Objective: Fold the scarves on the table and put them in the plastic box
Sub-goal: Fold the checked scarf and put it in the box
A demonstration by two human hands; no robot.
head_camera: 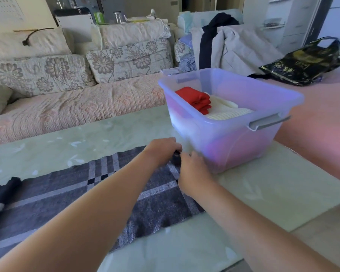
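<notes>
Grey plaid scarf [71, 195] is spread flat on the near side of the table [67, 142], its far right corner right up against the plastic box [230, 142]. Both hands meet at that corner: the left hand [163, 148] has its fingers curled round a dark bit of the edge, while the right hand [192, 169] sits just beside it, fingers tucked out of sight, so I can't tell if it's gripping. Inside the box there's a folded red scarf [194, 99] next to a cream scarf [228, 112].

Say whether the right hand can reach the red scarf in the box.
Probably yes: the plastic box is lidless, the red scarf lies on top, the right hand beside its wall.
</notes>
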